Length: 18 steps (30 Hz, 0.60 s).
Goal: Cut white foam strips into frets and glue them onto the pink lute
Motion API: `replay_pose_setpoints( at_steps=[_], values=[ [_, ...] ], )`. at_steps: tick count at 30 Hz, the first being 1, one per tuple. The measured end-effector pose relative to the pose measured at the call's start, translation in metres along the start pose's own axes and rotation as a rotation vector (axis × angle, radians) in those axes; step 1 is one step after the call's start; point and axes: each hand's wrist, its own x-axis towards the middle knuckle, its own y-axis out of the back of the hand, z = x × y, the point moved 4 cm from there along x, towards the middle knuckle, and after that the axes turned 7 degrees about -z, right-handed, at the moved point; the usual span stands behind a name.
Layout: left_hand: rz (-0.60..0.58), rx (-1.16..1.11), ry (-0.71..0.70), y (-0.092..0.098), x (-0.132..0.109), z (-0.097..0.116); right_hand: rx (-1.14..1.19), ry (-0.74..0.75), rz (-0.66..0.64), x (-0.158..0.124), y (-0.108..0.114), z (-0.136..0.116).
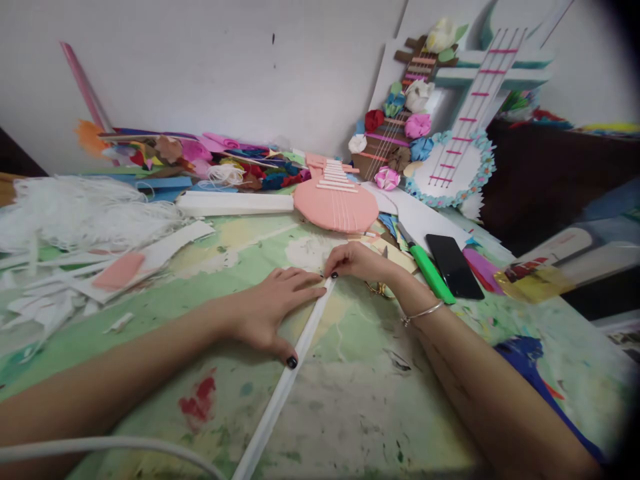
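A long white foam strip [280, 393] lies slanted across the paint-stained green table [350, 400]. My left hand [273, 310] rests flat on the strip's upper part, fingers stretched out and pressing it down. My right hand [357, 261] pinches the strip's far end with fingertips together; a thin bracelet circles that wrist. Just behind my hands lies a pink foam guitar [335, 200] with white strings.
A green utility knife [429, 270] and a black phone [454, 265] lie to the right. Scissors [377, 288] peek out under my right wrist. White foam scraps [75, 267] and colourful paper cover the left; decorated craft guitars [450, 113] lean on the back wall.
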Motion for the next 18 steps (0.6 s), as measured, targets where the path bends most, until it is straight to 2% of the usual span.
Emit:
replay_pose_setpoints(
  at_steps=[7,12,15,18],
  values=[
    [0.031,-0.04,0.064,0.001,-0.005,0.005,-0.049,-0.021,-0.006,-0.001,-0.001,0.001],
    [0.094,-0.099,0.241,0.001,-0.011,0.011,-0.053,-0.085,0.027,-0.008,0.002,0.006],
    [0.079,-0.119,0.317,0.0,-0.012,0.017,-0.039,-0.098,0.034,-0.014,0.003,0.01],
    [0.062,-0.136,0.325,-0.001,-0.012,0.025,-0.029,-0.095,0.032,-0.018,0.005,0.012]
  ],
)
